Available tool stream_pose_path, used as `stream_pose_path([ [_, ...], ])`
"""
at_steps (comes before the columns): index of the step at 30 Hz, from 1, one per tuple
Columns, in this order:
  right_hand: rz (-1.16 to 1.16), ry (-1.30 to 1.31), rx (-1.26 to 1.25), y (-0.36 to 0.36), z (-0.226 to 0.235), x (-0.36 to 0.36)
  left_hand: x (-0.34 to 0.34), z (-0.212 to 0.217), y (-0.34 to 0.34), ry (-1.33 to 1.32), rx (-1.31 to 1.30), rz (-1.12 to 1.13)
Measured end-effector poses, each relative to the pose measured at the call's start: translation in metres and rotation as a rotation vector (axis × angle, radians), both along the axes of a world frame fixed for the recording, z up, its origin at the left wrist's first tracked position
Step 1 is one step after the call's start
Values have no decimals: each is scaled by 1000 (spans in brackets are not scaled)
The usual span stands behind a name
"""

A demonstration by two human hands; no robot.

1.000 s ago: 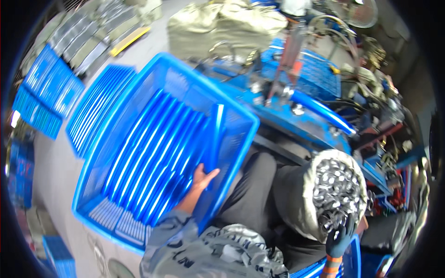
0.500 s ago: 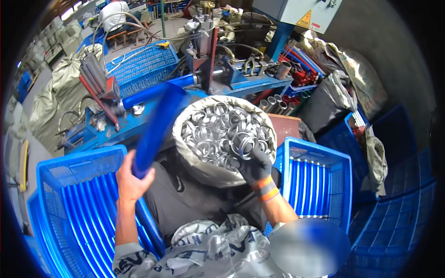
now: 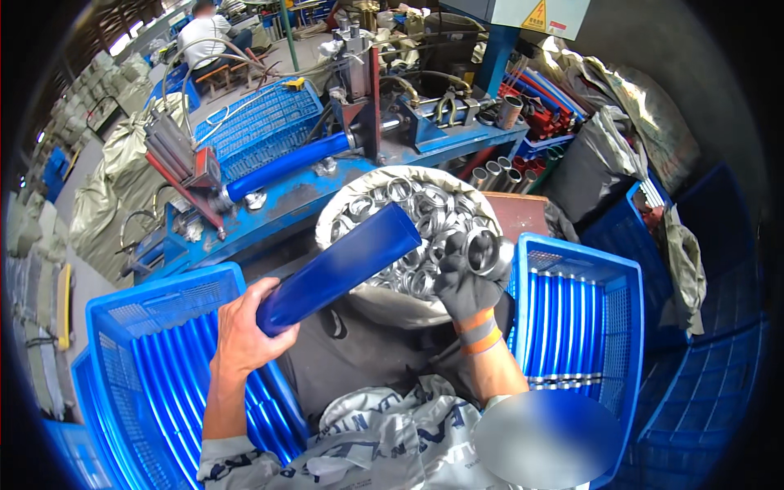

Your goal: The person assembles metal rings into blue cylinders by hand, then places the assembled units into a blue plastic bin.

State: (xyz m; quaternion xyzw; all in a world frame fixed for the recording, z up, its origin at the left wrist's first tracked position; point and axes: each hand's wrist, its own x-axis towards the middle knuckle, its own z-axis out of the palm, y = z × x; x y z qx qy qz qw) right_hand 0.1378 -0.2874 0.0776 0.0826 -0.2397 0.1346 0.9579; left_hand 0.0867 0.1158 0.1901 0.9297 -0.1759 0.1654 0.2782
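A blue tube (image 3: 343,265) is gripped near its lower end by my bare left hand (image 3: 249,331), fingers wrapped round it. It slants up to the right, its far end over a pale sack (image 3: 400,308) full of loose metal rings. My right hand (image 3: 469,294), in a dark glove with an orange-and-grey cuff, is closed on a shiny metal ring (image 3: 505,255) at the sack's right side. Some of the gloved fingers are hidden behind the hand. The ring and the tube are apart.
Blue crates hold blue tubes: one crate (image 3: 163,290) at my left, another (image 3: 572,251) at my right. Beyond the sack, a blue machine bench (image 3: 306,184) carries a horizontal tube (image 3: 286,167). A person (image 3: 204,39) sits at the far left. Metal sleeves (image 3: 494,169) lie right of the bench.
The blue tube has swung from nearly upright to a lower slant, its far end moving right toward the rings. My right hand has lifted a ring slightly toward the sack's right edge.
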Motion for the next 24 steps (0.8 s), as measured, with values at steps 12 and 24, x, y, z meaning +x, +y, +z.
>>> stream_pose_path([
  [12,127,-55,-82,13,28,18,-1,41,-1,11,198,-71],
  [24,-441,-168,-1130,19,34,0,-10,46,13,73,249,-61],
])
